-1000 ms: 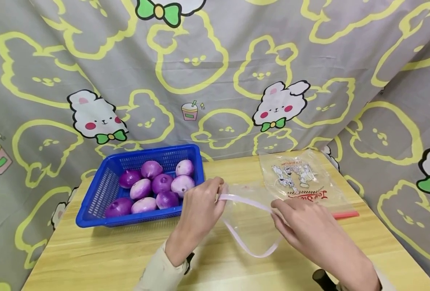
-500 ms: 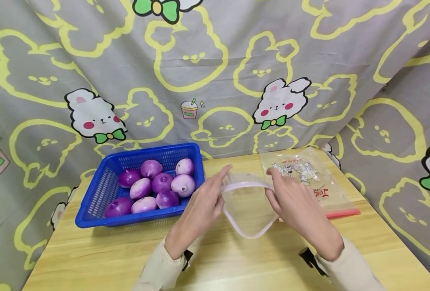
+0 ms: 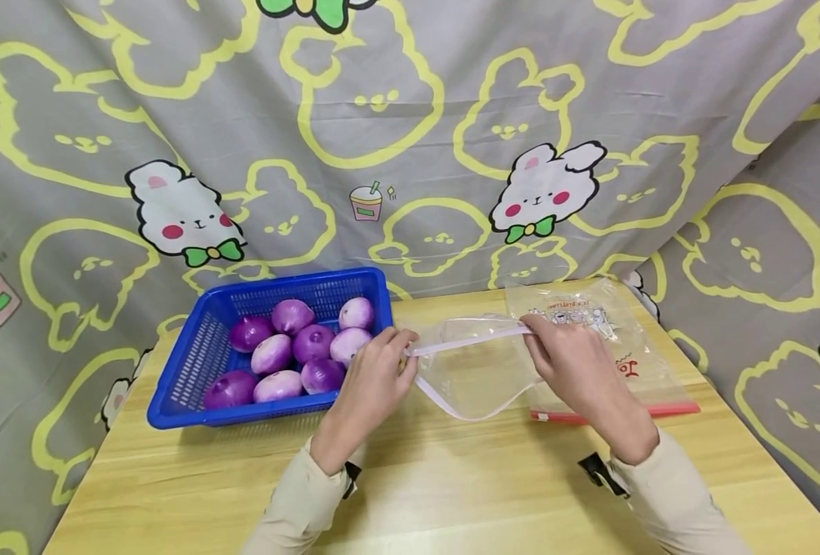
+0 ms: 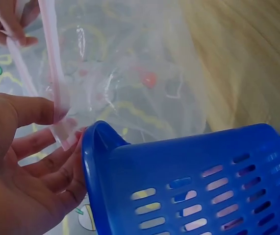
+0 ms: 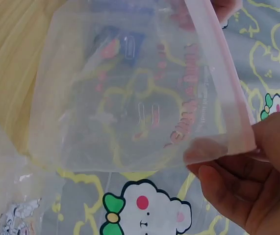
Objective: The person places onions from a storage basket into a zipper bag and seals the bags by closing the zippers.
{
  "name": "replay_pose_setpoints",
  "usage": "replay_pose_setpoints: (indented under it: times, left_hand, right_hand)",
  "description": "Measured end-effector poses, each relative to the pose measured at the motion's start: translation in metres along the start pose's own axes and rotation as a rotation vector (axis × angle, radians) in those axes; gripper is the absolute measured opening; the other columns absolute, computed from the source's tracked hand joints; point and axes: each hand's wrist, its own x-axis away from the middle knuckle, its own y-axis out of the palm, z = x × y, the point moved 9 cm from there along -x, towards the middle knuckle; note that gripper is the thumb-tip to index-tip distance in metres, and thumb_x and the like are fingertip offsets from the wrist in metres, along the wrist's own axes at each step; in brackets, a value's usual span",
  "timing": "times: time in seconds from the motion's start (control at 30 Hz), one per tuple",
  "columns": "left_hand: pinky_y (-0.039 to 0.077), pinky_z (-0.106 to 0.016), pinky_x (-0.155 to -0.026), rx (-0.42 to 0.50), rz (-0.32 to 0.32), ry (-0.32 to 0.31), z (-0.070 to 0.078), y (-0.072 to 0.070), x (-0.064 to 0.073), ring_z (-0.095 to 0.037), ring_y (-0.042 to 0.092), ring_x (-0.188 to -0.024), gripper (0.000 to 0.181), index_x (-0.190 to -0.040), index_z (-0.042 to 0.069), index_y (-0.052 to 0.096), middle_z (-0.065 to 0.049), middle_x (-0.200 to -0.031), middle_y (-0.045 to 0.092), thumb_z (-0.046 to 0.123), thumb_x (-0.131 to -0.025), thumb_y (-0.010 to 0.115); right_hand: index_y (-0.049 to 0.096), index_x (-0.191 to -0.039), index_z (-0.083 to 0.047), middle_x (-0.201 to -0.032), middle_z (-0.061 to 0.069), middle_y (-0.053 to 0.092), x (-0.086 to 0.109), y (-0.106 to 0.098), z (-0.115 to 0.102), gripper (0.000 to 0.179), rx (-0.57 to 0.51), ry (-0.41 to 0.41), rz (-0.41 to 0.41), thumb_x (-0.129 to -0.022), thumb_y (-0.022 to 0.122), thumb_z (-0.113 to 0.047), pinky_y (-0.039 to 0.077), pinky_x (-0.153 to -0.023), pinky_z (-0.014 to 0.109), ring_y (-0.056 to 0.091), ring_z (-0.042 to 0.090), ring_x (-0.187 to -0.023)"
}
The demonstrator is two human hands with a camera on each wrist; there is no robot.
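Between my hands hangs a clear plastic zip bag (image 3: 475, 378), its pale pink-edged mouth parted and facing me. My left hand (image 3: 371, 378) pinches the left corner of the mouth, close beside the blue basket's right end. The thumb and curled fingers of that hand (image 4: 37, 156) show on the strip in the left wrist view. My right hand (image 3: 583, 374) pinches the opposite corner. Pink lettering on the bag (image 5: 184, 112) shows in the right wrist view. The blue basket (image 3: 195, 362) holds several purple onions (image 3: 271, 354).
A second clear bag (image 3: 642, 362), printed with cartoon figures and edged with a red slider strip (image 3: 660, 408), lies flat beyond my right hand. A patterned grey curtain (image 3: 424, 154) rises behind the wooden table (image 3: 452, 493).
The bag's mouth has been pulled wider and flatter from side to side. My extended fingers have folded back onto its corners. My right hand is farther from me than a second ago.
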Motion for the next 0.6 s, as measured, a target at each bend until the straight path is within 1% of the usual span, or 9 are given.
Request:
replay_pose_setpoints:
  times: [0.03,0.13,0.2,0.27,0.33,0.4,0.47,0.53,0.6]
  left_hand:
    - [0.053,-0.033,-0.061,0.005,-0.001,0.000,0.000,0.000,0.000,-0.017,0.061,-0.068,0.019,-0.105,0.005,0.071,-0.007,-0.092,0.066,0.002,-0.086,0.068]
    - [0.055,-0.033,-0.067,0.042,-0.009,0.006,-0.001,-0.001,0.001,-0.018,0.064,-0.076,0.019,-0.107,0.003,0.071,-0.009,-0.096,0.067,0.001,-0.088,0.067]
    - [0.056,-0.034,-0.072,0.065,-0.021,0.027,0.000,-0.001,0.001,-0.020,0.065,-0.082,0.020,-0.109,0.002,0.070,-0.010,-0.099,0.067,0.001,-0.089,0.067]
    - [0.056,-0.034,-0.077,0.081,-0.037,0.058,0.003,-0.001,0.000,-0.021,0.065,-0.089,0.022,-0.112,0.000,0.069,-0.012,-0.104,0.067,0.001,-0.091,0.066]
    - [0.055,-0.034,-0.081,0.091,-0.051,0.077,0.005,0.000,-0.001,-0.022,0.064,-0.093,0.025,-0.117,0.000,0.068,-0.012,-0.109,0.065,0.001,-0.092,0.065]
    - [0.055,-0.034,-0.082,0.096,-0.056,0.084,0.007,0.000,-0.001,-0.022,0.063,-0.095,0.028,-0.122,0.001,0.065,-0.012,-0.114,0.064,0.003,-0.094,0.064]
    - [0.054,-0.035,-0.086,0.094,-0.063,0.079,0.008,0.000,0.000,-0.022,0.063,-0.100,0.032,-0.128,0.002,0.062,-0.013,-0.119,0.063,0.006,-0.096,0.063]
    - [0.053,-0.036,-0.091,0.092,-0.058,0.075,0.009,-0.002,0.002,-0.023,0.062,-0.105,0.037,-0.133,0.003,0.059,-0.013,-0.122,0.061,0.009,-0.097,0.062]
    - [0.049,-0.038,-0.100,0.087,-0.057,0.067,0.010,-0.003,0.004,-0.024,0.060,-0.115,0.042,-0.137,0.004,0.055,-0.013,-0.127,0.059,0.010,-0.097,0.063]
  right_hand:
    - [0.068,-0.106,-0.003,-0.056,-0.003,0.052,0.000,0.000,0.000,0.016,-0.015,-0.003,-0.015,-0.091,0.064,-0.006,0.038,-0.043,0.034,0.047,0.014,-0.047]
    - [0.066,-0.120,-0.007,-0.065,-0.006,0.056,0.000,0.000,-0.002,0.028,-0.063,-0.030,-0.063,-0.092,0.064,-0.011,0.040,-0.047,0.029,0.050,0.010,-0.054]
    - [0.062,-0.129,-0.012,-0.076,-0.005,0.063,-0.002,0.000,-0.005,0.037,-0.096,-0.054,-0.093,-0.093,0.066,-0.017,0.045,-0.052,0.029,0.057,0.010,-0.061]
    - [0.062,-0.132,-0.015,-0.088,-0.003,0.068,-0.003,0.002,-0.010,0.041,-0.122,-0.082,-0.118,-0.093,0.069,-0.022,0.049,-0.057,0.030,0.061,0.010,-0.069]
    - [0.067,-0.126,-0.016,-0.089,-0.003,0.068,-0.006,0.003,-0.015,0.035,-0.135,-0.109,-0.133,-0.093,0.070,-0.027,0.049,-0.058,0.030,0.059,0.008,-0.067]
    - [0.072,-0.113,-0.016,-0.081,-0.008,0.065,-0.010,0.005,-0.020,0.023,-0.137,-0.124,-0.135,-0.094,0.068,-0.028,0.044,-0.053,0.027,0.053,0.006,-0.061]
    - [0.073,-0.101,-0.016,-0.072,-0.011,0.060,-0.014,0.007,-0.022,0.014,-0.143,-0.129,-0.128,-0.095,0.067,-0.026,0.038,-0.049,0.024,0.046,0.003,-0.056]
    - [0.072,-0.095,-0.015,-0.067,-0.012,0.054,-0.020,0.008,-0.022,0.011,-0.146,-0.131,-0.112,-0.096,0.066,-0.024,0.035,-0.047,0.023,0.042,0.004,-0.053]
    - [0.071,-0.092,-0.014,-0.065,-0.011,0.051,-0.025,0.010,-0.020,0.010,-0.138,-0.136,-0.096,-0.096,0.066,-0.021,0.034,-0.047,0.024,0.040,0.006,-0.053]
